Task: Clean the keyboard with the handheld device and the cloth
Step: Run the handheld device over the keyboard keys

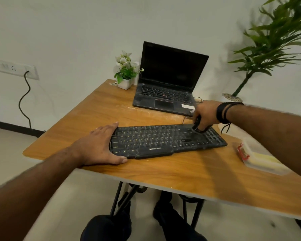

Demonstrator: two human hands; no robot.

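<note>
A dusty black keyboard (163,140) lies across the middle of the wooden table (163,174). My left hand (101,145) rests flat on its left end, thumb along the front edge, pinning it down. My right hand (204,114) is closed around a small dark handheld device (196,126), whose tip touches the keys at the keyboard's upper right. Most of the device is hidden by my fingers. A clear box with a red clasp (257,157) at the right holds a pale yellow cloth-like thing.
An open black laptop (169,82) stands behind the keyboard, with a small white flower pot (124,82) at its left. A thin cable runs by my right hand. A tall green plant (274,40) stands at the right. The table's front edge is near my legs.
</note>
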